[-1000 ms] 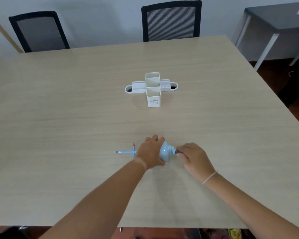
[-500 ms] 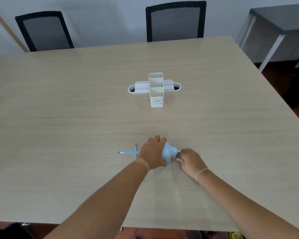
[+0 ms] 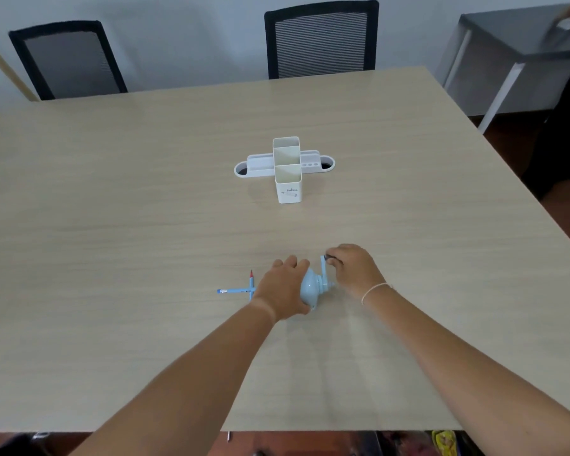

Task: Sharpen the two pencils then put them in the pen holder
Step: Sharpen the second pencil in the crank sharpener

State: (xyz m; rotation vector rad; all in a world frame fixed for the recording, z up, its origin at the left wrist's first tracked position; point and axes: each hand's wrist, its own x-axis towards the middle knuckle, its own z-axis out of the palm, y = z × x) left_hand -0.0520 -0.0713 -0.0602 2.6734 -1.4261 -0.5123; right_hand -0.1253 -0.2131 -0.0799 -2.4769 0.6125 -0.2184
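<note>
Blue pencils (image 3: 234,290) lie crossed on the surface (image 3: 112,209), touching the left hand (image 3: 282,284), which grips the pale-blue sharpener (image 3: 311,286). Right hand (image 3: 354,268) fingers (image 3: 334,260) pinch its crank handle (image 3: 323,265). Farther back stands the white pen holder (image 3: 287,169).

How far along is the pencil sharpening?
Nothing looks finished: the pen holder shows no pencils. In hand: the left hand steadies the blue sharpener while the right hand pinches its crank. Left: two pencils lie crossed beside it.
</note>
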